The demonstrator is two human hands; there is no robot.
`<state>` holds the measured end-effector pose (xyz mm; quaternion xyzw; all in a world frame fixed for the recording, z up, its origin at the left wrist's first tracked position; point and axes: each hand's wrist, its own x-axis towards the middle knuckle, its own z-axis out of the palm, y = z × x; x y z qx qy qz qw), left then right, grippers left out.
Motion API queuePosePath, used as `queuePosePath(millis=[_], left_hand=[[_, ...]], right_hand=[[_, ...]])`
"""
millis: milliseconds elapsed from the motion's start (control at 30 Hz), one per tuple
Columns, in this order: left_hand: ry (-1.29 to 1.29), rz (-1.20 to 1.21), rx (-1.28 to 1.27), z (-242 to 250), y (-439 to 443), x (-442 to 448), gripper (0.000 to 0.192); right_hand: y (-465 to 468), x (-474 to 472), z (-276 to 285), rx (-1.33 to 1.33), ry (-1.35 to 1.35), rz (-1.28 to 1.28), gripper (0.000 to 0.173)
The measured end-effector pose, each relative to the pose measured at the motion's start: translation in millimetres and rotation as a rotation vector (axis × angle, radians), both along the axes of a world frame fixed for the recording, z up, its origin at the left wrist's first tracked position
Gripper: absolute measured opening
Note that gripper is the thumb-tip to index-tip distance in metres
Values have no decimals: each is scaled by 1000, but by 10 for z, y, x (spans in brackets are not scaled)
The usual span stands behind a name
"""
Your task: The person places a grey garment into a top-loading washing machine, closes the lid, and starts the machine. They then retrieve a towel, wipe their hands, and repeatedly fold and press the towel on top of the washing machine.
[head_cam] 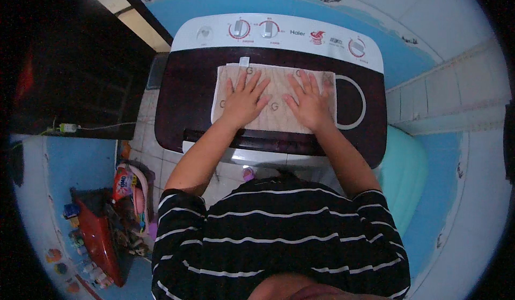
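Note:
A beige towel (pixel 277 119) with printed letters and a pale edge lies flat across the dark lid (pixel 183 95) of a Haier washing machine. A small white tag (pixel 244 62) sticks out at its upper left edge. Palm down on the towel's left part rests my left hand (pixel 243 103), fingers spread. My right hand (pixel 312 103) presses the right part in the same way, its fingertips near the far edge. Neither hand grips the cloth. Just beyond the towel's right edge shows a pale ring (pixel 364 103) on the lid, partly covered by the towel.
Behind the lid rises the white control panel (pixel 297 38) with several knobs. A turquoise object (pixel 406 171) stands at the machine's right. On the left are a dark cabinet (pixel 80 79), a cable with a green-white connector (pixel 68 128), a detergent bag (pixel 122 181) and a red container (pixel 100 235).

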<state>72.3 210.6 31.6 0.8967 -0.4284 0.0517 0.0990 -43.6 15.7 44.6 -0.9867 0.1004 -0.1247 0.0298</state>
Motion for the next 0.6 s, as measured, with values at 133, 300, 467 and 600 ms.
queuePosePath(millis=[133, 300, 467, 600], left_hand=[[24, 47, -54, -108, -183, 192, 54], [-40, 189, -19, -163, -80, 508, 55], [55, 420, 46, -122, 486, 686, 55], [45, 434, 47, -113, 668, 596, 55]], right_hand=[[-34, 115, -26, -37, -8, -33, 59], [108, 598, -117, -72, -85, -6, 60], [578, 1188, -279, 23, -36, 144, 61], [574, 1189, -253, 90, 35, 275, 61]])
